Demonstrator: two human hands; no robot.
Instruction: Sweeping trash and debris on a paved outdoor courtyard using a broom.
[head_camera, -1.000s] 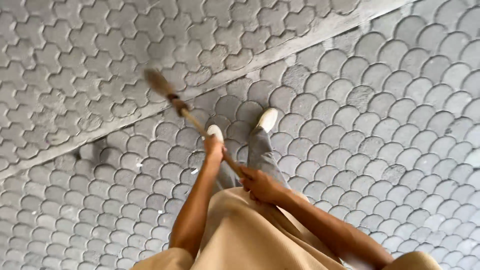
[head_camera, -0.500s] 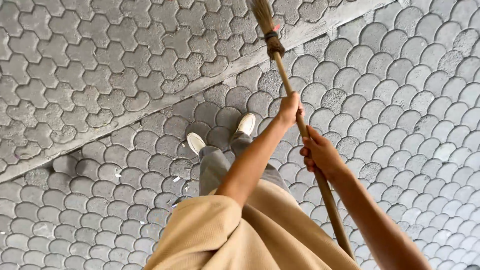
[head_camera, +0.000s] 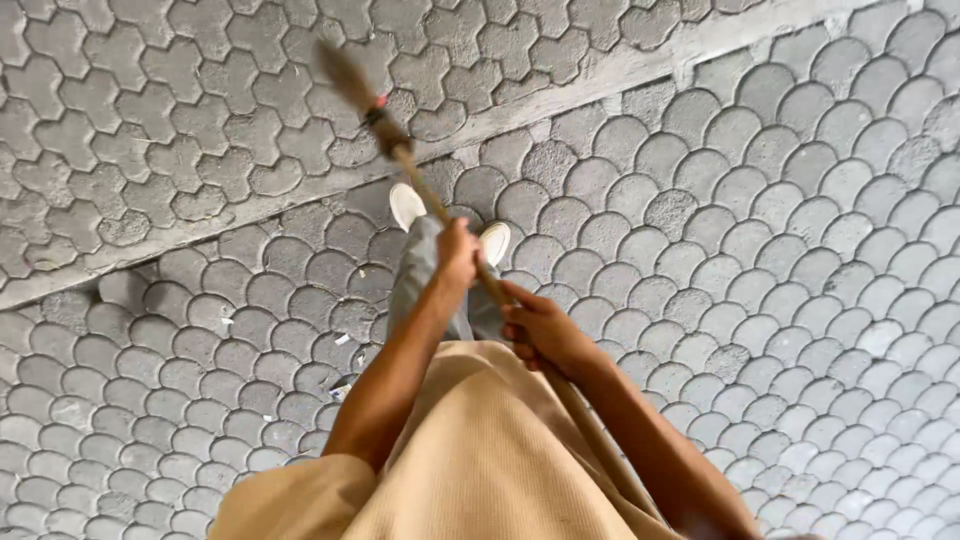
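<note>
Both of my hands grip a long wooden broom (head_camera: 414, 177). My left hand (head_camera: 458, 252) holds the stick farther down, toward the head. My right hand (head_camera: 540, 331) holds it closer to my body. The bristle head (head_camera: 345, 72), blurred by motion, points up and to the left over the grey concrete strip (head_camera: 620, 75) between two paving patterns. Below the stick I see my white shoes (head_camera: 405, 203) and grey trousers (head_camera: 420, 285). A tan shirt (head_camera: 480, 460) fills the bottom of the view.
The ground is grey paving: fan-shaped stones (head_camera: 780, 250) near me, interlocking blocks (head_camera: 150, 110) beyond the concrete strip. Small pale scraps of litter (head_camera: 343, 339) lie on the stones to the left of my legs.
The broom head has swung from the upper middle toward the left. Both hands shifted left along with the stick, still gripping it.
</note>
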